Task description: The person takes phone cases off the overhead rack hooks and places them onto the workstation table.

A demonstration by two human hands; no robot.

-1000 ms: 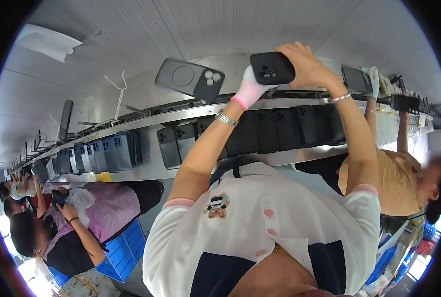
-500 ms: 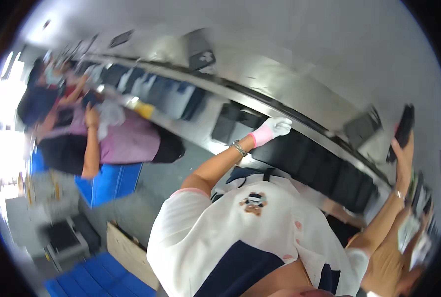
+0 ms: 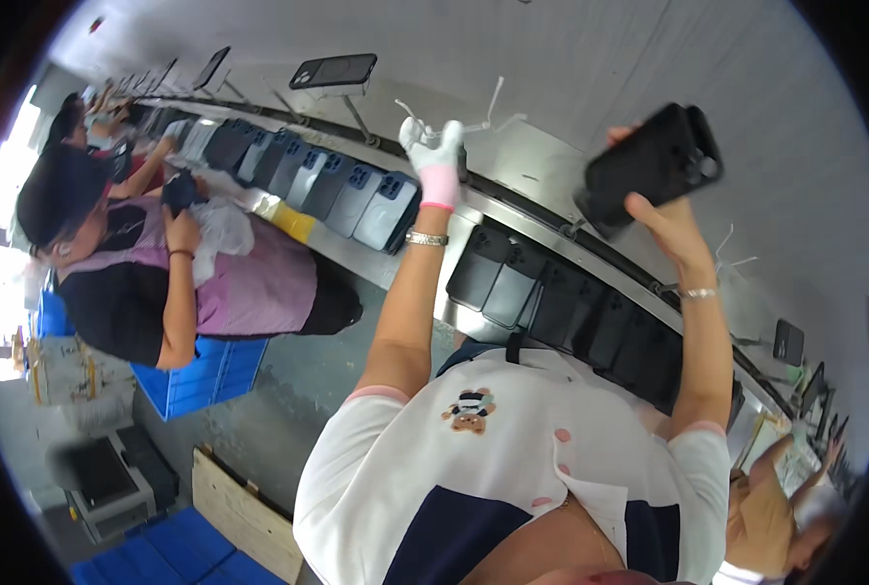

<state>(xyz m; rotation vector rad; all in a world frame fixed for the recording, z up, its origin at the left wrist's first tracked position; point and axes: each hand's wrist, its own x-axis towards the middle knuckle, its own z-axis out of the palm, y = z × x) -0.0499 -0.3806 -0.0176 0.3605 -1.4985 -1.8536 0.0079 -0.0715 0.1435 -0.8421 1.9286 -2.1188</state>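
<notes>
My right hand (image 3: 667,222), bare with a bracelet at the wrist, is raised and grips a black phone case (image 3: 652,164) from below. My left hand (image 3: 434,156) wears a white glove with a pink cuff and a wristwatch. It reaches to the metal rail (image 3: 542,219) of the long work line, fingers spread, with nothing in it. Just beyond the rail, rows of black cases (image 3: 552,297) stand side by side. The two hands are well apart.
Blue-grey cases (image 3: 352,195) line the bench further left, and a dark case (image 3: 333,70) sits on a stand above. A co-worker in a purple apron (image 3: 230,283) works at left over blue crates (image 3: 205,375). Another person (image 3: 776,497) is at lower right.
A second ago both hands met at the black case. My gloved left hand has since left it and gone to the rail, and the view has swung.
</notes>
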